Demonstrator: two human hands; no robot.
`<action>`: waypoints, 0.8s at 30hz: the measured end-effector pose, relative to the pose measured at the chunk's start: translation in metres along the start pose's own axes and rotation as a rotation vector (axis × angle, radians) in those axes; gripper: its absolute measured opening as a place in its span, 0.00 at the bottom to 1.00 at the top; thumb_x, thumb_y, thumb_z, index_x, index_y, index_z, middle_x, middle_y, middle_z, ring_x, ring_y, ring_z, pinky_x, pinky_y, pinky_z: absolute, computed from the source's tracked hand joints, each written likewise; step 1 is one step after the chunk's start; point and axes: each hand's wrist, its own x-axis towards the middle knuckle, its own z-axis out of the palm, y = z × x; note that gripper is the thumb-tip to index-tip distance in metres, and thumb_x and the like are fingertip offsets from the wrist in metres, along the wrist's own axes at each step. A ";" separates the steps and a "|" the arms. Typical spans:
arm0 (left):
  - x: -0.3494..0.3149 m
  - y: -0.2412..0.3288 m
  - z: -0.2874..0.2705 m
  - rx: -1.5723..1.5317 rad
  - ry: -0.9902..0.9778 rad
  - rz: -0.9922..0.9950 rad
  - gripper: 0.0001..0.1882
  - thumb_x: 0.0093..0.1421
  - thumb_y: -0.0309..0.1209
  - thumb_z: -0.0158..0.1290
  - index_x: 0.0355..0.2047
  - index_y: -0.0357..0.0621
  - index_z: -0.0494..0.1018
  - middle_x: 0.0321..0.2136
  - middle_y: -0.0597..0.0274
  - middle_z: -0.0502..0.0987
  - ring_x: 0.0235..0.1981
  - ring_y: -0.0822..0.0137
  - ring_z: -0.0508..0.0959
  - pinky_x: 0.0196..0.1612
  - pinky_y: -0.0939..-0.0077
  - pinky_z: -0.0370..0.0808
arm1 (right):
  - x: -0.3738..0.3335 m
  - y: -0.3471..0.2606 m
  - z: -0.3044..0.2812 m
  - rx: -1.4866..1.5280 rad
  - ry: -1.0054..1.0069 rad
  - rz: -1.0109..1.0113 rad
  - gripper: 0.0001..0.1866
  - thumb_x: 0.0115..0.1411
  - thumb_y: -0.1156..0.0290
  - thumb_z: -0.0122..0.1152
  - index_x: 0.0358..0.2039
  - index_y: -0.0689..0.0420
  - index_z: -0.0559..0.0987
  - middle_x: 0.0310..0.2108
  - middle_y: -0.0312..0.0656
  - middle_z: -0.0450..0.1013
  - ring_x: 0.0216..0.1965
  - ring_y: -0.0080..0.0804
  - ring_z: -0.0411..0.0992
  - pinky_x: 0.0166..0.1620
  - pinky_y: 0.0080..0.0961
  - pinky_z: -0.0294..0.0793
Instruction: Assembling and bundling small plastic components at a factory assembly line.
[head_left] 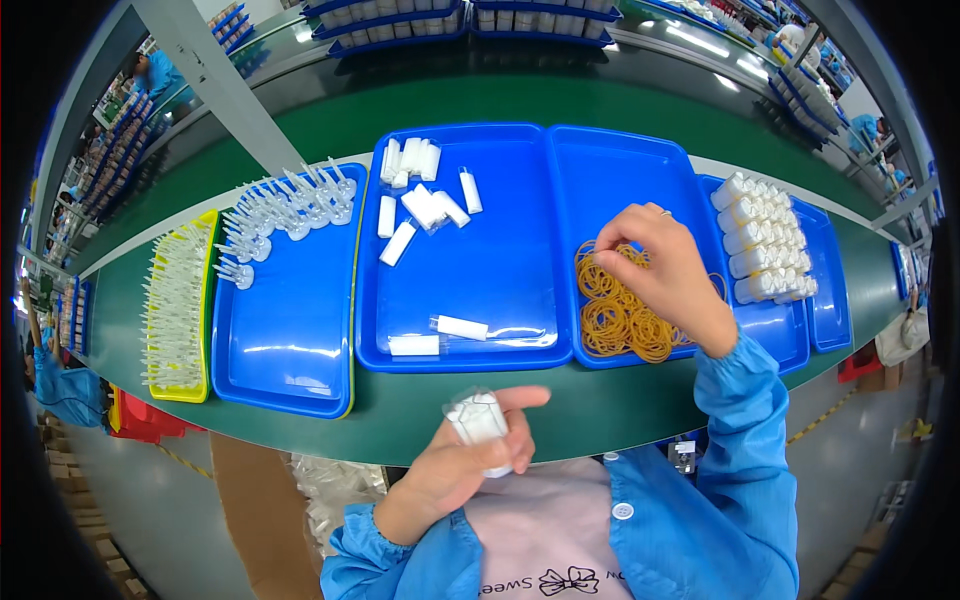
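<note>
Currently, left hand: clamped round a white bundle over the green table's near edge; a light, even squeeze should keep its pieces level.
Right hand: above the rubber bands in the right-hand blue tray; teasing one from the heap's edge seems best.
Right grip: thumb and finger close; cannot tell whether they pinch a band.
Hidden: bundle's lower part, behind fingers.

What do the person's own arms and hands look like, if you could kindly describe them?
Both arms wear loose, bright blue sleeves: the left sleeve and right sleeve are wrinkled and gathered at the wrists. The left hand and right hand are ungloved; the right wears a thin ring.
</note>
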 end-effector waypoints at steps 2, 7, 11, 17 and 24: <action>0.003 -0.003 -0.010 -0.011 -0.058 0.072 0.24 0.53 0.34 0.63 0.47 0.36 0.71 0.34 0.59 0.74 0.36 0.66 0.75 0.40 0.72 0.71 | -0.009 0.020 0.017 -0.212 -0.001 -0.054 0.05 0.47 0.71 0.67 0.24 0.53 0.78 0.30 0.36 0.70 0.36 0.38 0.68 0.38 0.35 0.64; 0.007 0.001 0.001 0.206 0.160 0.205 0.21 0.50 0.28 0.66 0.43 0.38 0.72 0.29 0.58 0.76 0.34 0.67 0.77 0.38 0.75 0.74 | -0.016 0.037 0.033 -0.253 0.035 -0.039 0.03 0.49 0.71 0.64 0.23 0.51 0.77 0.26 0.35 0.68 0.34 0.36 0.67 0.37 0.35 0.61; 0.005 0.001 -0.004 0.241 0.180 0.210 0.30 0.49 0.26 0.66 0.52 0.36 0.67 0.25 0.61 0.75 0.27 0.71 0.76 0.32 0.78 0.73 | -0.013 0.039 0.023 -0.103 0.109 0.044 0.03 0.48 0.70 0.66 0.23 0.51 0.78 0.25 0.35 0.68 0.33 0.36 0.67 0.38 0.35 0.62; 0.010 -0.001 -0.003 0.237 0.170 0.164 0.36 0.49 0.28 0.66 0.58 0.36 0.64 0.23 0.63 0.74 0.24 0.74 0.74 0.28 0.81 0.70 | -0.018 0.043 0.038 -0.300 0.027 -0.111 0.05 0.44 0.69 0.69 0.20 0.51 0.80 0.25 0.33 0.69 0.33 0.35 0.67 0.40 0.34 0.62; 0.004 -0.003 -0.008 0.269 0.228 0.176 0.32 0.49 0.29 0.67 0.54 0.37 0.68 0.23 0.63 0.74 0.24 0.74 0.74 0.27 0.81 0.70 | -0.019 0.039 0.030 -0.222 0.098 -0.017 0.03 0.50 0.72 0.63 0.23 0.53 0.77 0.26 0.37 0.69 0.34 0.38 0.67 0.40 0.36 0.62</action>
